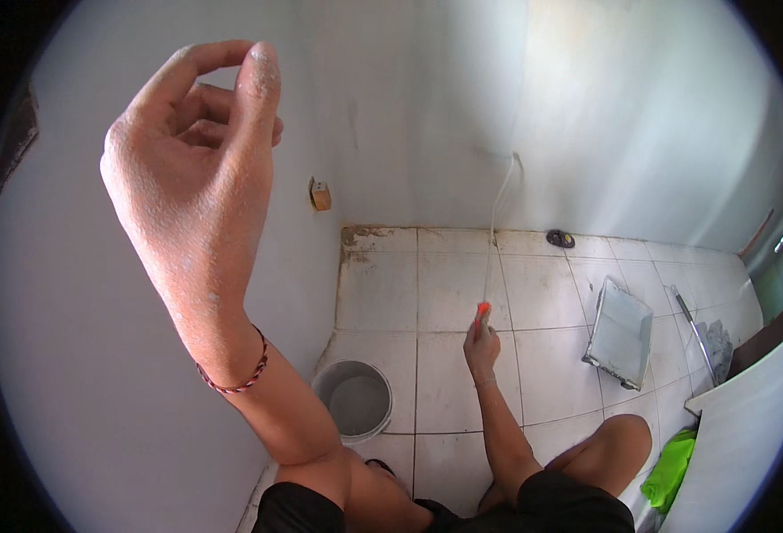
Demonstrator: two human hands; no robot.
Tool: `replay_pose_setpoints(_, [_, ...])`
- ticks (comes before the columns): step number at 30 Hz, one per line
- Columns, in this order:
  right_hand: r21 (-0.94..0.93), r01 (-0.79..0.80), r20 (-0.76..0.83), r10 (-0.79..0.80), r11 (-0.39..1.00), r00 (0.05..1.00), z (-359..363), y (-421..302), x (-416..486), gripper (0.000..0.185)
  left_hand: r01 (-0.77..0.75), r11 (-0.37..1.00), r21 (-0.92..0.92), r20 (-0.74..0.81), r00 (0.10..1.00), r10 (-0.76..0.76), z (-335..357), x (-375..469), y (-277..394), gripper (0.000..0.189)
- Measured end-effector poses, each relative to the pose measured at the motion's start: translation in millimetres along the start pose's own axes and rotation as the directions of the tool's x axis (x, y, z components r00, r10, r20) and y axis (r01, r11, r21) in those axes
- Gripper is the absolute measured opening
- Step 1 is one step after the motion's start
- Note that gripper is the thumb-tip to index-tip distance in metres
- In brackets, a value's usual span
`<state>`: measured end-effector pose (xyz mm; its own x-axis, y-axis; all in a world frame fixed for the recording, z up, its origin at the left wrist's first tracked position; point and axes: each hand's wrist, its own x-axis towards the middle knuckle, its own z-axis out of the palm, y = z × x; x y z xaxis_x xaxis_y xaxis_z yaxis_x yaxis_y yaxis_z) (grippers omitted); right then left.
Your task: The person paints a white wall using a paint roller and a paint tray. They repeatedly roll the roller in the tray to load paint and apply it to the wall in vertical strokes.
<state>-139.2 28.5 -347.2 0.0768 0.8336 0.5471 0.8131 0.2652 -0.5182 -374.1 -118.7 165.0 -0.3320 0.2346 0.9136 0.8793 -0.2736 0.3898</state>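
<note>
My left hand is raised close to the camera at the upper left, dusted with pale specks. Its fingers curl and the thumb tip overlaps the index fingertip; no object shows between them. Low over the floor tiles, my right hand grips an orange handle. A thin pale line runs from the handle towards the wall, where a white cable comes out; whether that line is a shaft or the cable is unclear. A bucket with grey contents stands beside my left leg.
A paint tray rests on the tiled floor at right. Beyond it lie a metal pole and a grey cloth. Bright green material is beside a white panel. An electrical box juts from the left wall.
</note>
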Motion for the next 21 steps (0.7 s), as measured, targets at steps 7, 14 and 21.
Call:
replay_pose_setpoints(7, [0.046,0.021,0.109,-0.026,0.999,0.994,43,11,-29,0.071,0.042,0.989,-0.139,0.034,0.999,-0.037,10,-1,7,0.012])
replay_pose_setpoints(14, [0.030,-0.060,0.256,0.051,0.998,0.965,34,22,-79,0.062,0.112,0.988,-0.103,-0.006,0.994,-0.113,4,0,9,0.011])
replay_pose_setpoints(21, [0.123,-0.007,0.171,-0.014,0.992,0.985,41,-78,-65,0.056,0.119,0.990,-0.077,-0.038,0.992,-0.122,-12,6,1,0.014])
